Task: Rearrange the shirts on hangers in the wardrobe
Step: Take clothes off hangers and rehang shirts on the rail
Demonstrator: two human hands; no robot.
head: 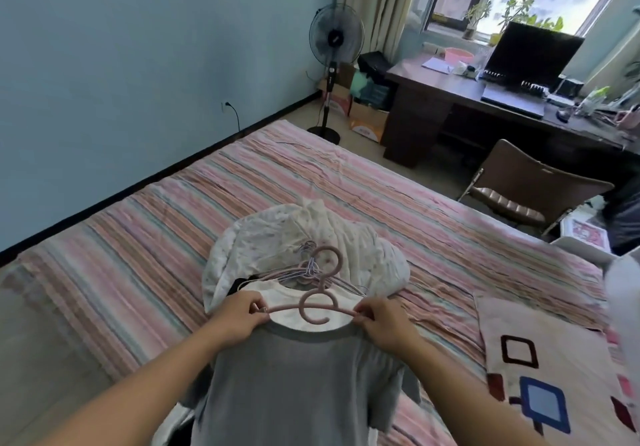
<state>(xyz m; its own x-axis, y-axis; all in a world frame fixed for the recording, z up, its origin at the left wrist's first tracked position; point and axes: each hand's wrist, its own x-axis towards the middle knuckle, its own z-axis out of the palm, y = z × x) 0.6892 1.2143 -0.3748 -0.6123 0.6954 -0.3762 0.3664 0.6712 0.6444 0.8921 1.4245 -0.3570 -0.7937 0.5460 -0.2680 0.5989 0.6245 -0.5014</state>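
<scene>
Pink plastic runs between the two sets of fingers: the left hand (242,317) pinches one arm of the pink hanger (313,310) and the right hand (384,322) pinches the other, both clamped tight at the collar of the grey shirt (298,386). That shirt lies flat on the bed (138,237), its neckline stretched over the hanger's shoulders and the hook curling up above the neck opening. Just beyond it sits a heap of other garments, a white dotted top (263,237) uppermost, with a second pink hanger (325,262) and some thin wire hangers (308,267) tangled together on it. A patterned pillow (554,369) lies off to the right, and a desk, chair and standing fan (334,40) are farther back; no wardrobe is in sight. The risk I'd judge from here is the hook snagging those tangled wire hangers as the shirt is lifted, dragging the pile along, or the wide neck slipping off one shoulder if either pinch loosens.
</scene>
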